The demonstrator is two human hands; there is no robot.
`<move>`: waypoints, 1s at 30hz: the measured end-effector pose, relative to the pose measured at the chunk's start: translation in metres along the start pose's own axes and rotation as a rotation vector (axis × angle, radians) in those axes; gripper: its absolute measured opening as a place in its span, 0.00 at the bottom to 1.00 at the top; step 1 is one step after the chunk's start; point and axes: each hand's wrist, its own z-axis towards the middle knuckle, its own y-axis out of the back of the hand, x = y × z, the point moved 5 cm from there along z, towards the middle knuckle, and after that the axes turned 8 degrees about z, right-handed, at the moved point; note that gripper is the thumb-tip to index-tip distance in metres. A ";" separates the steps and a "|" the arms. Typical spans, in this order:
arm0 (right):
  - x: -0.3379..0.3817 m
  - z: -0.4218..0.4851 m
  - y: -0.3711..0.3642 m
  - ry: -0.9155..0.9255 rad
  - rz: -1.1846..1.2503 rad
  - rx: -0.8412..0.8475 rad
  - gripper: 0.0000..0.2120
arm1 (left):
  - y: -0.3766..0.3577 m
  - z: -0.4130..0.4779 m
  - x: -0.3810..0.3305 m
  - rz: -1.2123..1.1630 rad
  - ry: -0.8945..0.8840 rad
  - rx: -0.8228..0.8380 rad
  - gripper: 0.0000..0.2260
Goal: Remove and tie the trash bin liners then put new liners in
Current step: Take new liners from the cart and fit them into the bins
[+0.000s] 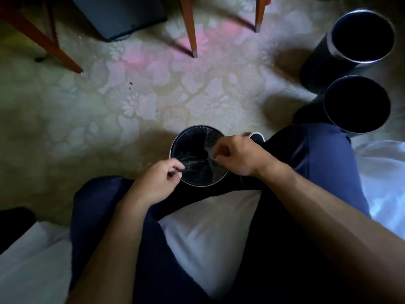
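A round black trash bin [188, 133] with a silver rim stands on the carpet between my knees. A thin clear liner [197, 159] is stretched across its opening, creased toward the middle. My left hand [156, 183] pinches the liner's edge at the bin's near-left rim. My right hand [238, 156] pinches a gathered fold of the liner at the right rim. Both hands have curled fingers.
Two more black bins stand at the right, one far [361, 36] and one nearer [355, 104], both with dark open mouths. Wooden chair legs [190, 29] and a dark box [122, 16] stand at the back. I sit on a white-sheeted bed [208, 233].
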 end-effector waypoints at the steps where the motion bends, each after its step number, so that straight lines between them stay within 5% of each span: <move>1: 0.000 0.006 0.002 -0.024 0.018 -0.007 0.08 | 0.004 0.010 -0.001 -0.019 -0.001 -0.010 0.08; 10: 0.032 0.070 0.019 -0.141 0.173 0.001 0.07 | 0.042 0.083 -0.004 -0.120 -0.025 0.084 0.08; 17: 0.071 0.039 0.092 -0.254 0.215 -0.033 0.07 | 0.147 0.035 -0.010 -0.104 0.053 0.213 0.07; 24: 0.135 -0.031 0.150 -0.374 0.211 0.137 0.04 | 0.241 -0.058 -0.034 -0.442 0.420 0.286 0.06; 30: 0.167 -0.059 0.203 -0.418 0.151 0.217 0.04 | 0.285 -0.098 -0.064 -0.509 0.545 0.283 0.08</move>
